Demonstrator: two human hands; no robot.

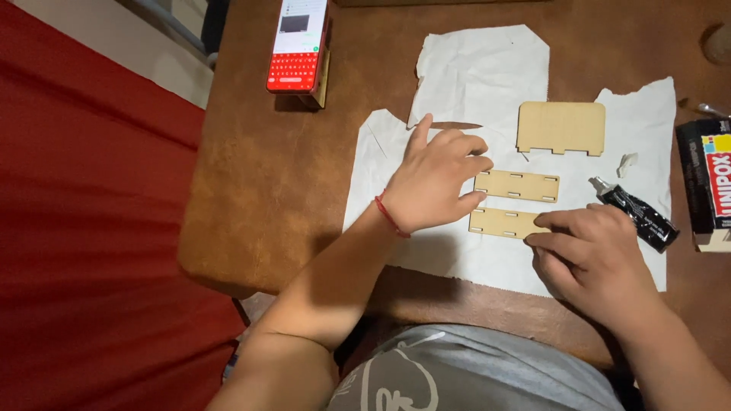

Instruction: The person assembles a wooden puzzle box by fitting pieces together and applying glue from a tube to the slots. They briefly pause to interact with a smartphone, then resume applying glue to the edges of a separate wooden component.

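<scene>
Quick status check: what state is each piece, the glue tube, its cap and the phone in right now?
Lower slotted strip: flat on the paper, fingers of both hands on it.
Upper slotted strip: flat, left hand beside it.
Notched panel: flat, untouched.
Glue tube: lying down, uncapped.
Cap: off, lying apart.
Phone: screen lit.
Right hand: pressing the strip's end.

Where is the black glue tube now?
In the head view, the black glue tube lies on the white paper at the right, just beyond the right hand and left of the black box.
</scene>
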